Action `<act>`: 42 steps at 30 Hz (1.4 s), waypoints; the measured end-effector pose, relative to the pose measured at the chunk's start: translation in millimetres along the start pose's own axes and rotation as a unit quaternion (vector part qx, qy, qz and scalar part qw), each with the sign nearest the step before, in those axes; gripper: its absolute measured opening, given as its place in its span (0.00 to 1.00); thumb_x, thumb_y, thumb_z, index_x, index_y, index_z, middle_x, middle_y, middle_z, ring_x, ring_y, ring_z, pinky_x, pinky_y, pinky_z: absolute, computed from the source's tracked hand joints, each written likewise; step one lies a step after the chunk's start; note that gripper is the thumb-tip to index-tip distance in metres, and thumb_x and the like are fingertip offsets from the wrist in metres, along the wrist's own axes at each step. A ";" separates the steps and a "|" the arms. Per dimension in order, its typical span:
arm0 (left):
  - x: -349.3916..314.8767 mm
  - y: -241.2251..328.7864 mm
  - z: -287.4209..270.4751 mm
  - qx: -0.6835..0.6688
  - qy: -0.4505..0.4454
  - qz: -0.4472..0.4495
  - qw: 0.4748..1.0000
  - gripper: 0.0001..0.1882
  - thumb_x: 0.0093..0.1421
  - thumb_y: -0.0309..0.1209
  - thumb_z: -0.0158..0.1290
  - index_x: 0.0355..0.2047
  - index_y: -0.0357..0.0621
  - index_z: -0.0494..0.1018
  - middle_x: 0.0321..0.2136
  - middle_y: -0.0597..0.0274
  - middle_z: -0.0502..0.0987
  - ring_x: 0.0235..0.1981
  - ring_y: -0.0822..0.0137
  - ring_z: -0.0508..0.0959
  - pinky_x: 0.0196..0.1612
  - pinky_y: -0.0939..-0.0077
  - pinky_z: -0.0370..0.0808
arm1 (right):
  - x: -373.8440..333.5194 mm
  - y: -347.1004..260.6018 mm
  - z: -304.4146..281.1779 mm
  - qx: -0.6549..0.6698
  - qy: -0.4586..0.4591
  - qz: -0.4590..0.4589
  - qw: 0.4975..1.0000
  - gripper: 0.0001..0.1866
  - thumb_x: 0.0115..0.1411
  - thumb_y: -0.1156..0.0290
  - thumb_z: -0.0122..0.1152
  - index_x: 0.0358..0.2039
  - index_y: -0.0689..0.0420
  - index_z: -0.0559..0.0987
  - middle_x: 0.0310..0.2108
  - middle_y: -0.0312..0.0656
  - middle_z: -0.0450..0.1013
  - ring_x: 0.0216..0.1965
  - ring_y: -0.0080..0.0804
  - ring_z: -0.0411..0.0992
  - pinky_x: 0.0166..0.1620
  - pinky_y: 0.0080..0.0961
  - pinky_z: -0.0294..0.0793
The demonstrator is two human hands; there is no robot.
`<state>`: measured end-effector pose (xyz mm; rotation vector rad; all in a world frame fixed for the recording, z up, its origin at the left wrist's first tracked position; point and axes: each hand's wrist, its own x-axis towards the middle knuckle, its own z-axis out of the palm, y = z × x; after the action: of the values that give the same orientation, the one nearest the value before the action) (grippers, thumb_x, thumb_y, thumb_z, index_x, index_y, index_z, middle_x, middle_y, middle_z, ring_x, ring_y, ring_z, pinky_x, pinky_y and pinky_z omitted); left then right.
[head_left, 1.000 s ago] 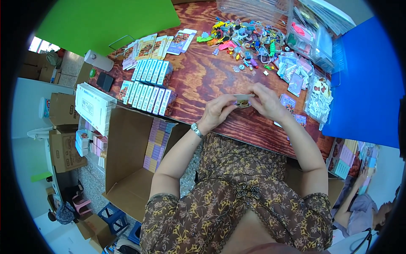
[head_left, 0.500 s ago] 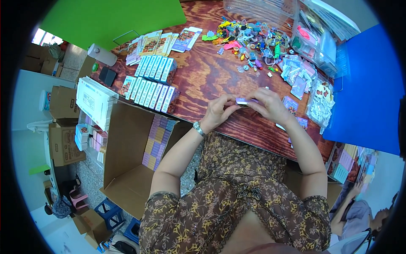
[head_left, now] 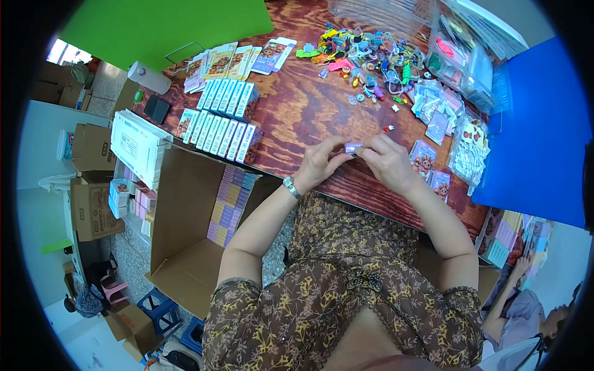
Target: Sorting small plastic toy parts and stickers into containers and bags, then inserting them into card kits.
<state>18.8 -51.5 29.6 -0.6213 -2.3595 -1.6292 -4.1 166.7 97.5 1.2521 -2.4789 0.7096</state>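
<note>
Above the near part of the worktop [head_left: 291, 99], the left hand [head_left: 318, 164] and the right hand [head_left: 388, 163] hold one small purple box [head_left: 353, 148], fingers closed at its two ends. Farther away lies a heap of colourful trinkets [head_left: 377, 62].

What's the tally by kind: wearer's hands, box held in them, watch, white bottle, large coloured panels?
Wearer's hands, left hand and right hand: 2
Small purple box held: 1
Wristwatch: 1
White bottle: 1
Large panels, green panel and blue panel: 2
Total: 7
</note>
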 end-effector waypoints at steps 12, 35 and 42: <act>8.5 12.9 -1.4 0.102 0.025 0.127 0.986 0.16 0.55 0.21 0.64 0.44 0.41 0.78 0.48 0.49 0.81 0.43 0.54 0.84 0.41 0.68 0.84 | -17.0 31.4 -6.8 0.178 0.019 0.086 0.980 0.12 0.55 0.78 0.67 0.41 0.59 0.82 0.39 0.43 0.78 0.41 0.42 0.77 0.46 0.35 0.78; 5.0 27.0 -9.4 0.138 0.089 0.059 0.985 0.14 0.57 0.22 0.60 0.45 0.41 0.75 0.44 0.49 0.77 0.43 0.48 0.79 0.43 0.60 0.78 | -32.1 31.1 -24.3 0.064 0.002 0.105 0.992 0.15 0.61 0.77 0.63 0.50 0.57 0.80 0.49 0.45 0.77 0.51 0.43 0.75 0.54 0.35 0.75; -24.2 28.2 -115.3 0.398 0.007 -0.063 0.915 0.23 0.52 0.16 0.53 0.50 0.40 0.72 0.45 0.46 0.74 0.45 0.45 0.76 0.46 0.57 0.75 | -67.4 95.3 -84.4 0.020 -0.150 0.249 0.956 0.24 0.55 0.68 0.70 0.53 0.56 0.78 0.46 0.48 0.77 0.50 0.49 0.75 0.55 0.41 0.73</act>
<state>45.4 -155.3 86.1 -0.2795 -2.7708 -0.5615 -39.5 305.8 109.7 0.7874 -3.0968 0.7252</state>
